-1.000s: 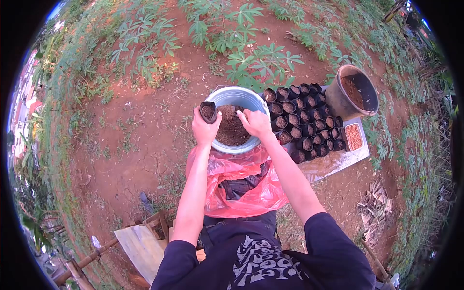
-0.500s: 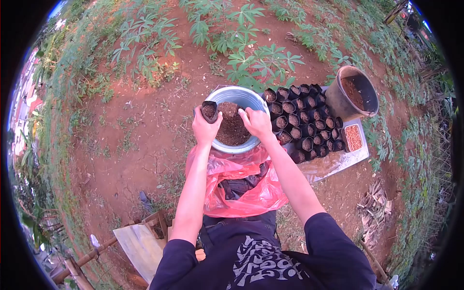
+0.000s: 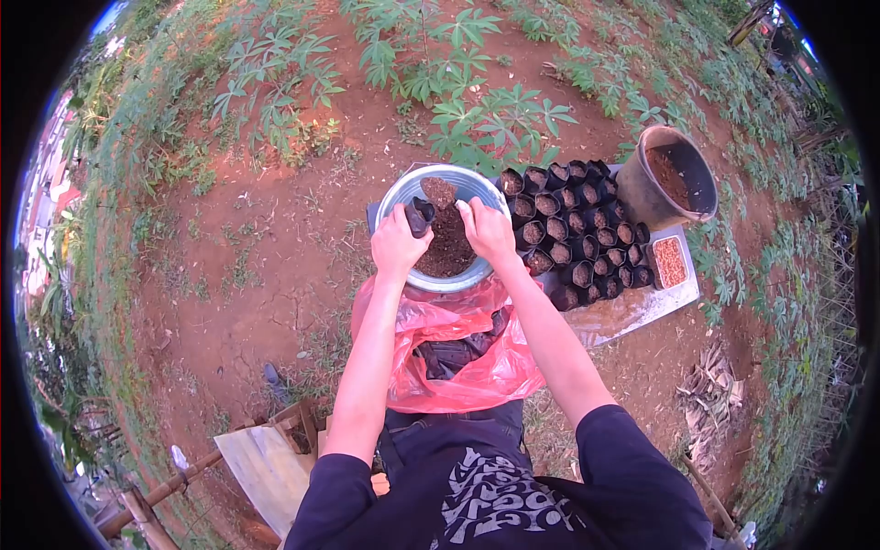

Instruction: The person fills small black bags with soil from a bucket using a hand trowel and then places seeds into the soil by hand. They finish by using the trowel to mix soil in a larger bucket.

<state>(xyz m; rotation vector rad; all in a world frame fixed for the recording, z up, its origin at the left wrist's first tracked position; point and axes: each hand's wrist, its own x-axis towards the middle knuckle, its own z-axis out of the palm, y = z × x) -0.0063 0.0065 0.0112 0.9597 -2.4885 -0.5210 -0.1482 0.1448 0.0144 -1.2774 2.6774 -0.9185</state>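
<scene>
My left hand (image 3: pixel 398 244) is wrapped round a small black plastic seedling bag (image 3: pixel 421 216), held tilted over the left side of a round basin (image 3: pixel 392 199). Dark loose soil (image 3: pixel 446 249) lies in the basin, with a paler brown patch of soil (image 3: pixel 439 191) near its far side. Over the basin's right side, my right hand (image 3: pixel 488 229) has its fingers curled in with the thumb close to them. What they grip, if anything, cannot be made out. Below the basin, a pink plastic bag (image 3: pixel 495 377) lies over my lap with folded black plastic bags (image 3: pixel 456 355) in it.
Rows of soil-filled black seedling bags (image 3: pixel 576 222) stand on a pale board (image 3: pixel 642 306) to the right. A large bucket (image 3: pixel 639 190) with reddish soil leans behind them, beside a small tub of orange-brown bits (image 3: pixel 670 262). Leafy plants (image 3: pixel 495 124) grow ahead.
My left hand has moved right and tipped the seedling bag inward over the basin; its soil-filled mouth no longer faces me. My right hand has shifted slightly. The paler soil patch looks different.
</scene>
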